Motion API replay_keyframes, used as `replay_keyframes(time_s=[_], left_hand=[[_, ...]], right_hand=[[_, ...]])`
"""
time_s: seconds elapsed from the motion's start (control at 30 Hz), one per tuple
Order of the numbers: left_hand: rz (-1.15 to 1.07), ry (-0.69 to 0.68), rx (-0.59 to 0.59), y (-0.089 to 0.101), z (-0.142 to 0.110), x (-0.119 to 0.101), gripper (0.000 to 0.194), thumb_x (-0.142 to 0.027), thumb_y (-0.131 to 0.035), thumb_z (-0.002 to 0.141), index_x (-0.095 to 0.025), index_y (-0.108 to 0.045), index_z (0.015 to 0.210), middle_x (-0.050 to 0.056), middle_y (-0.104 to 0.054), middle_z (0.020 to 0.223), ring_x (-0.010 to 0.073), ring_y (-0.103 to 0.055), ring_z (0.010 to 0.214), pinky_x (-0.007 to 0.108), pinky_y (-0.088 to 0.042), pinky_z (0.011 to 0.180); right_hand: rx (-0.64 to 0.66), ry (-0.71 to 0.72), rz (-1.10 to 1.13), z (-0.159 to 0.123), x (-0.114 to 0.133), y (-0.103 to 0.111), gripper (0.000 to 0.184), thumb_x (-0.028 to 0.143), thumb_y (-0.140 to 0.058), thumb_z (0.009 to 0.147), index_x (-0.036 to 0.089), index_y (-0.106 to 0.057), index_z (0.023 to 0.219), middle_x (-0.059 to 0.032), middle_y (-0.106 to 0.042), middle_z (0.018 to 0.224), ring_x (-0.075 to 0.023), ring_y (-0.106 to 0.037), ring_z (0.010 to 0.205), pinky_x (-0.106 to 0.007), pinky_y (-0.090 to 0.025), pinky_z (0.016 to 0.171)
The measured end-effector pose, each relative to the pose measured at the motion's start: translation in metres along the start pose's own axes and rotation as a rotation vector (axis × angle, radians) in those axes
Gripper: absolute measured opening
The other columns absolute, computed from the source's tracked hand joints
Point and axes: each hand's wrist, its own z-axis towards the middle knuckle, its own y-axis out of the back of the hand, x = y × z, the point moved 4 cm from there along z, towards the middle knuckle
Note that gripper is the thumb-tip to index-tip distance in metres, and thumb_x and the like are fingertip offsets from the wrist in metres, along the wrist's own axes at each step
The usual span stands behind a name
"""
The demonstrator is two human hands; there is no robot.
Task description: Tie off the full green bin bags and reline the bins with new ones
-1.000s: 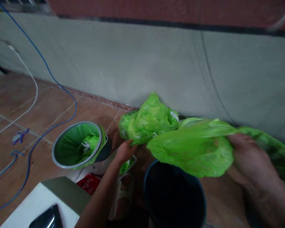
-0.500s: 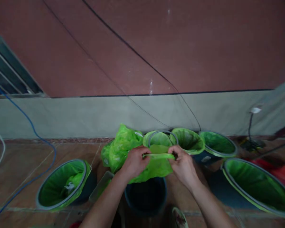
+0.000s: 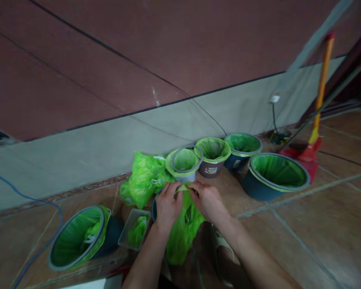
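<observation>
A thin green plastic bag point(image 3: 182, 237) hangs down between my forearms, its top edge pinched in both hands. My left hand point(image 3: 169, 204) is closed on one side of that edge. On the other side my right hand point(image 3: 207, 199) grips it, the two sets of fingertips close together. Just behind my left hand a dark blue bucket point(image 3: 154, 208) shows only in part. A clear plastic tub point(image 3: 126, 237) with a folded green bag point(image 3: 138, 230) inside stands left of my left forearm. Beyond the tub, a filled green bag point(image 3: 147, 176) leans against the wall.
A lined bin point(image 3: 55, 257) stands at the left by a blue hose point(image 3: 58, 208). Along the wall are a light bucket point(image 3: 186, 176) with a loose ring point(image 3: 173, 160), a brown bucket point(image 3: 210, 170) and a blue bucket point(image 3: 231, 161). A large lined bin point(image 3: 255, 188) and red broom point(image 3: 311, 150) are right.
The view has turned right. My hands have come closer together, and the bag's edge, stretched between them before, is now bunched. The bag hangs lower, beside the bucket it was above.
</observation>
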Motion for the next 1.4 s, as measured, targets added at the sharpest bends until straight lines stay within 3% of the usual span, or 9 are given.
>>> replay_keyframes(time_s=[0.13,0.3,0.37,0.53,0.63,0.7,0.83,0.97,1.4], left_hand=[[0.032,0.040,0.085,-0.010,-0.001,0.019,0.020,-0.015,-0.052,0.084,-0.020,-0.064,0.099,0.004,-0.065,0.091,0.0152,-0.062,0.081,0.025,-0.048,0.077],[-0.009,0.078,-0.005,-0.004,0.003,0.045,0.021,-0.009,-0.052,0.081,-0.018,-0.067,0.092,0.004,-0.065,0.089,0.0160,-0.063,0.083,0.027,-0.049,0.079],[-0.048,0.068,-0.042,0.000,0.006,0.050,0.021,-0.009,-0.052,0.080,-0.018,-0.067,0.091,0.004,-0.065,0.089,0.0158,-0.063,0.084,0.028,-0.050,0.080],[-0.056,0.049,-0.092,-0.002,0.012,0.049,0.022,-0.008,-0.052,0.080,-0.018,-0.067,0.093,0.004,-0.064,0.089,0.0159,-0.063,0.086,0.029,-0.050,0.083],[-0.053,0.055,-0.111,-0.007,0.015,0.047,0.023,-0.009,-0.052,0.081,-0.018,-0.067,0.096,0.005,-0.063,0.092,0.0160,-0.063,0.088,0.029,-0.050,0.084],[-0.053,0.057,-0.116,-0.009,0.017,0.048,0.021,-0.012,-0.052,0.082,-0.018,-0.067,0.096,0.005,-0.063,0.093,0.0160,-0.063,0.089,0.029,-0.050,0.085],[-0.004,0.081,-0.088,-0.009,0.019,0.058,0.020,-0.015,-0.049,0.085,-0.018,-0.067,0.092,0.006,-0.064,0.094,0.0170,-0.062,0.090,0.029,-0.049,0.086],[0.092,0.165,-0.072,0.003,0.021,0.079,0.026,-0.010,-0.047,0.080,-0.017,-0.068,0.093,0.007,-0.066,0.093,0.0194,-0.063,0.088,0.031,-0.049,0.085],[0.364,0.570,-0.222,0.071,0.010,0.151,0.038,-0.009,-0.051,0.071,-0.016,-0.071,0.102,0.012,-0.072,0.103,0.0271,-0.067,0.090,0.036,-0.049,0.083]], right_hand=[[-0.142,-0.120,-0.141,0.002,-0.017,0.005,0.024,0.027,-0.044,0.090,0.024,-0.066,0.097,-0.0052,-0.068,0.097,-0.0192,-0.063,0.084,-0.027,-0.044,0.071],[-0.318,-0.148,-0.177,0.012,-0.037,0.018,0.020,0.024,-0.045,0.088,0.020,-0.065,0.089,-0.0078,-0.067,0.094,-0.0223,-0.062,0.091,-0.032,-0.045,0.080],[-0.309,-0.083,-0.061,0.018,-0.038,0.015,0.020,0.023,-0.050,0.085,0.018,-0.062,0.100,-0.0090,-0.065,0.101,-0.0228,-0.060,0.096,-0.034,-0.046,0.085],[-0.053,0.122,0.141,0.028,-0.014,-0.014,0.060,0.026,-0.066,0.073,0.020,-0.046,0.129,-0.0093,-0.055,0.126,-0.0226,-0.055,0.111,-0.036,-0.046,0.095],[0.022,0.109,0.091,0.032,-0.003,-0.030,0.044,0.022,-0.062,0.076,0.022,-0.055,0.120,-0.0078,-0.058,0.119,-0.0210,-0.060,0.102,-0.033,-0.048,0.089],[-0.009,0.076,0.038,0.038,-0.003,-0.032,0.029,0.013,-0.053,0.080,0.021,-0.063,0.106,-0.0072,-0.062,0.109,-0.0193,-0.061,0.097,-0.030,-0.047,0.087],[-0.242,-0.028,-0.040,0.053,-0.020,-0.017,0.033,0.006,-0.045,0.077,0.019,-0.066,0.100,-0.0079,-0.065,0.102,-0.0188,-0.062,0.092,-0.028,-0.047,0.085],[-0.387,-0.086,-0.079,0.062,-0.038,-0.002,0.035,0.007,-0.043,0.076,0.015,-0.067,0.100,-0.0089,-0.066,0.100,-0.0193,-0.062,0.087,-0.028,-0.047,0.083],[-0.472,-0.403,-0.278,0.057,-0.094,0.031,0.037,0.011,-0.046,0.069,0.017,-0.071,0.096,-0.0103,-0.067,0.099,-0.0214,-0.062,0.075,-0.031,-0.045,0.069]])
